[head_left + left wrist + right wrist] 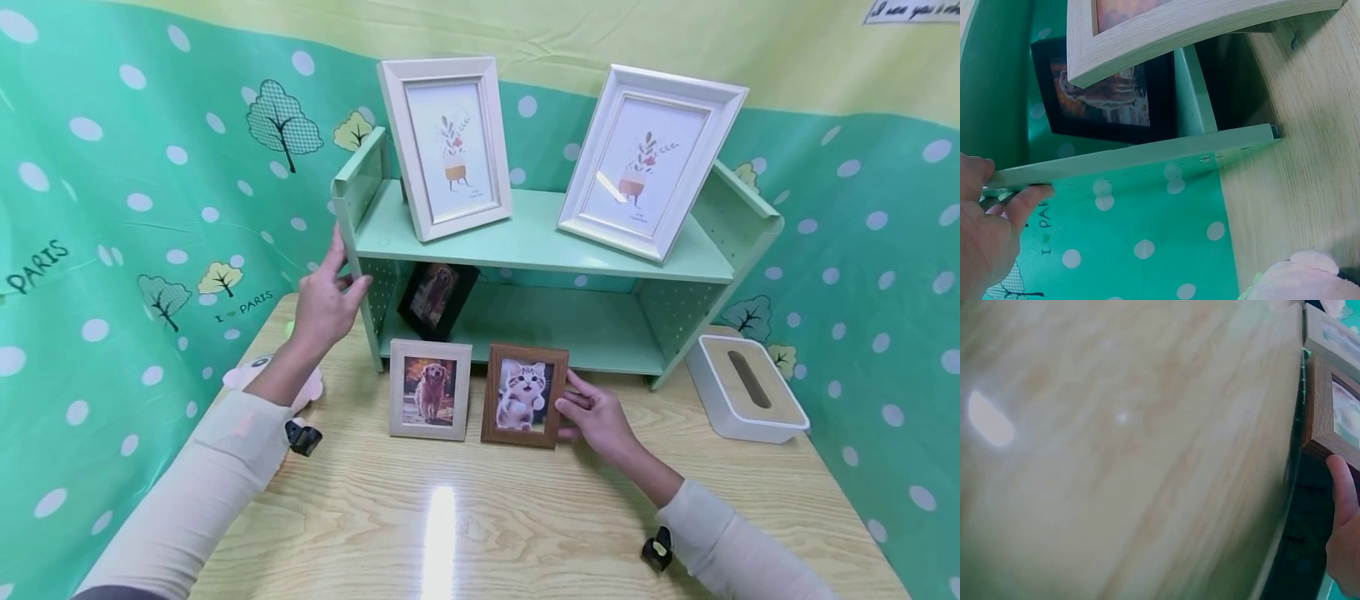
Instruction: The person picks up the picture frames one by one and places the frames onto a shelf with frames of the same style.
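Note:
A green two-tier shelf [525, 242] stands on a wooden table [465, 517]. My left hand [330, 292] holds the front edge of its left side panel [1147, 156], thumb on one side and fingers on the other. My right hand [592, 412] pinches the right edge of a brown kitten frame [523, 396], which stands upright on the table before the shelf. In the right wrist view a finger [1342, 487] touches that frame's corner [1322, 412]. A light wood dog frame [430, 389] stands just left of it. A black dog frame [437, 298] leans on the lower tier.
Two white plant-print frames [447, 146] [648, 162] lean on the top tier. A white tissue box [746, 387] sits at the shelf's right. A pink plush [258, 375] lies at the table's left edge. Green dotted backdrop surrounds the table.

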### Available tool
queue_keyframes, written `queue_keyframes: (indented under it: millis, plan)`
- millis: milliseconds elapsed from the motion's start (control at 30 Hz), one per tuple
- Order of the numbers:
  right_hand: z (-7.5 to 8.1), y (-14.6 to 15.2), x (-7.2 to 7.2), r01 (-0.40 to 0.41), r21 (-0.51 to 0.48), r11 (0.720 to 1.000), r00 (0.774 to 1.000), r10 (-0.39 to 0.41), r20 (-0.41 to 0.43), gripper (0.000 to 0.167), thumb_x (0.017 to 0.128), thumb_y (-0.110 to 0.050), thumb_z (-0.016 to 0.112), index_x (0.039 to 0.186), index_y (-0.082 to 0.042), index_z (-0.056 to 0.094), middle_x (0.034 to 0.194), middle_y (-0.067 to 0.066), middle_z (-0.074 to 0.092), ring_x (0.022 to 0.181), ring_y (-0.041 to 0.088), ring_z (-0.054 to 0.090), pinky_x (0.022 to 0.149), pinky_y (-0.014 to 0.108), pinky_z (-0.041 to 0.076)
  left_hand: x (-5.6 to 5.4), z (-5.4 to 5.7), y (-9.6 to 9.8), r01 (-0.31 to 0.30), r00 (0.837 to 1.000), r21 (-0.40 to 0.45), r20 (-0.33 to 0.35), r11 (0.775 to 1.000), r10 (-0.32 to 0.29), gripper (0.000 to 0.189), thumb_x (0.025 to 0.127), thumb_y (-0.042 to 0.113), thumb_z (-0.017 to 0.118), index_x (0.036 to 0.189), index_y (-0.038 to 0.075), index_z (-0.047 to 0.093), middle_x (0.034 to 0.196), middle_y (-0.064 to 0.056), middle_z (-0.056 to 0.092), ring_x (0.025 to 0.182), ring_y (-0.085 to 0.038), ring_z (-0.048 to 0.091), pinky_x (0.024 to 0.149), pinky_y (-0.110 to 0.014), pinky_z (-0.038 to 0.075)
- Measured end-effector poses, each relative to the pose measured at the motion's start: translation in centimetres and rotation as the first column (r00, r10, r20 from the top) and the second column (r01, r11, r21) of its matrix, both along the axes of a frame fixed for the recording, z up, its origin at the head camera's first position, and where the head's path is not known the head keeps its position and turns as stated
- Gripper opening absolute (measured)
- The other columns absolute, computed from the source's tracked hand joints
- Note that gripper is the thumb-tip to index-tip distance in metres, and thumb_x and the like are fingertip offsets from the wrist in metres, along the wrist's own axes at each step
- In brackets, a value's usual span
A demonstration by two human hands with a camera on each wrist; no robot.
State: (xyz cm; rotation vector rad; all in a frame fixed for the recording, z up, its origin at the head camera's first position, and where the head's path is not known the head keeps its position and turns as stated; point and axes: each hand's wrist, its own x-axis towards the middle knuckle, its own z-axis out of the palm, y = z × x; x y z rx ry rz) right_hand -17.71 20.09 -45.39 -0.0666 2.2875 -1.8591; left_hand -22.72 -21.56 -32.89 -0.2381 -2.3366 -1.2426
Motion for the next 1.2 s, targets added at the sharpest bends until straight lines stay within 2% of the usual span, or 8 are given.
queue_keyframes:
  millis: [500, 1200]
  plan:
    - [1.5, 0.4, -0.3, -0.020, -0.029, 0.999, 1.000, 0.020, -0.018, 0.067, 0.100, -0.003, 0.063, 0.159, -0.012, 0.034, 0.145, 0.028, 0.054, 0.103, 0.017, 0.075, 0.080, 0.048, 0.066, 0.1, 0.2, 0.0, 0.002, 1.000, 0.000, 0.011, 1.000, -0.002, 0.087, 0.101, 0.006, 0.059, 0.164, 0.038, 0.008, 0.163, -0.012, 0.034, 0.125, -0.053, 0.057, 0.095, -0.056, 0.059]
    - [3.7, 0.9, -0.8, 0.006, -0.021, 1.000, 1.000, -0.006, -0.014, 0.068, 0.100, -0.006, 0.063, 0.160, -0.016, 0.032, 0.146, 0.028, 0.053, 0.097, 0.013, 0.076, 0.076, 0.040, 0.068, 0.0, -0.1, 0.0, 0.000, 1.000, -0.004, -0.001, 1.000, 0.000, 0.087, 0.100, 0.004, 0.060, 0.164, 0.036, 0.011, 0.162, -0.015, 0.037, 0.123, -0.052, 0.059, 0.093, -0.055, 0.060]
